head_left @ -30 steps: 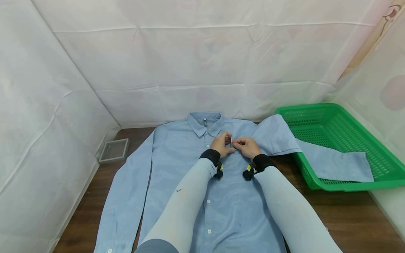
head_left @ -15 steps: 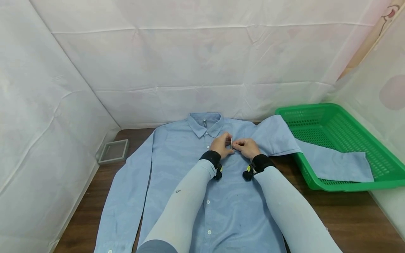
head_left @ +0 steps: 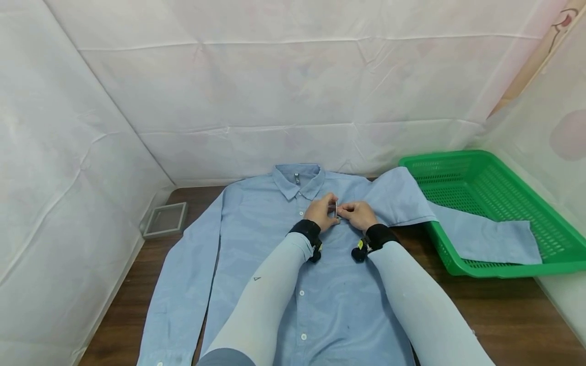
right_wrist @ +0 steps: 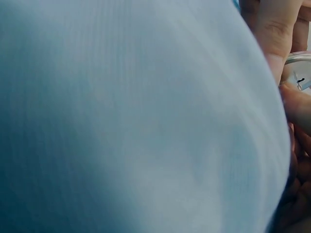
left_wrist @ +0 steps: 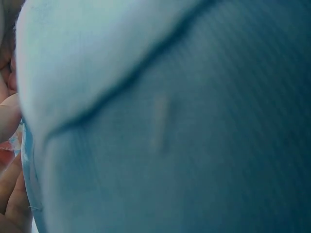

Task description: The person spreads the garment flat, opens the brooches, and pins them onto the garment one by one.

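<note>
A light blue long-sleeved shirt lies front up with its collar at the far side. Over the chest on the right, my left hand holds a thin round badge edge-on between thumb and fingers. In the right wrist view the badge's clear rim shows, with a small metal piece inside it. My right hand faces it from the right, thumb and forefinger pinched together right beside the badge; what they pinch, apparently shirt cloth, is mostly hidden. Blue fabric fills most of both wrist views.
A green slotted basket stands at the right, with one shirt sleeve draped over its rim and into it. At the left a small grey frame-like tray sits on the dark wooden table. White cloth walls surround the table.
</note>
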Motion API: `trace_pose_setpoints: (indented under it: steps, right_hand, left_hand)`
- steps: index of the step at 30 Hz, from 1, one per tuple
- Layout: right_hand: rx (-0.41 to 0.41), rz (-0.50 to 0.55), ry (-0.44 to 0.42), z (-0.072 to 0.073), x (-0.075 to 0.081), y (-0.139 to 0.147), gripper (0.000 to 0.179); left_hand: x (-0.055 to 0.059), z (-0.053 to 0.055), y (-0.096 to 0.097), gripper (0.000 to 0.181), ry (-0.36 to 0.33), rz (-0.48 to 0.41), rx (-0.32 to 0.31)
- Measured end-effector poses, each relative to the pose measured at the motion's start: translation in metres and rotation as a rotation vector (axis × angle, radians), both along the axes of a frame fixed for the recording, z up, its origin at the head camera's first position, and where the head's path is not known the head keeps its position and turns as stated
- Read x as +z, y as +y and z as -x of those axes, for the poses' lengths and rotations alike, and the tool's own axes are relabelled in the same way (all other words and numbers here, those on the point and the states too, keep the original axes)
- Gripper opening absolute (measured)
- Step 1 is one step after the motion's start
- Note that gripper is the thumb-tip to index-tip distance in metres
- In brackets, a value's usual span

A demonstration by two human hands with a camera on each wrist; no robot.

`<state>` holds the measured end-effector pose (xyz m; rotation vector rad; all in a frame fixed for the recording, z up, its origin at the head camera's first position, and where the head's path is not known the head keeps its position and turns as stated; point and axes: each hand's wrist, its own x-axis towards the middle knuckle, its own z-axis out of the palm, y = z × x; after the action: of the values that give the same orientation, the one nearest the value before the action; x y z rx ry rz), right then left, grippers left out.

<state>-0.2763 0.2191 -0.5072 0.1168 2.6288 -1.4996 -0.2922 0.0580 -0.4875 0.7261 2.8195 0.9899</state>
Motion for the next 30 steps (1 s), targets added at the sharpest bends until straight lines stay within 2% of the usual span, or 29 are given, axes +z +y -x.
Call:
trace_pose_setpoints:
  steps: [5, 9, 15, 17, 20, 23, 27, 30]
  right_hand:
    - [0.007, -0.012, 0.028, 0.000, -0.002, -0.004, 0.024]
    - [0.006, -0.001, 0.023, 0.000, -0.002, -0.007, 0.025]
    - [-0.003, 0.009, 0.017, 0.000, -0.002, -0.008, 0.029]
    - [-0.006, 0.020, 0.011, 0.000, -0.003, -0.007, 0.031]
    - [0.007, 0.006, -0.003, -0.001, -0.002, -0.003, 0.035]
    - [0.029, -0.085, 0.031, -0.005, 0.004, 0.004, 0.035]
    - [0.045, -0.293, 0.188, -0.009, 0.014, 0.012, 0.030]
    - [0.107, -0.441, 0.289, -0.009, 0.017, 0.015, 0.031]
  left_hand:
    - [-0.004, 0.002, -0.004, 0.057, -0.038, -0.023, 0.024]
    - [-0.005, 0.002, -0.007, 0.065, -0.030, 0.013, 0.006]
    - [0.003, 0.002, -0.017, 0.083, -0.055, 0.135, -0.068]
    - [0.009, 0.000, -0.024, 0.083, -0.080, 0.192, -0.078]
    - [0.012, -0.001, -0.041, 0.079, -0.055, 0.286, -0.102]
    - [0.013, 0.000, -0.065, 0.076, -0.046, 0.383, -0.103]
    - [0.015, 0.002, -0.100, 0.080, -0.063, 0.475, -0.064]
    - [0.019, 0.000, -0.118, 0.085, -0.082, 0.519, -0.040]
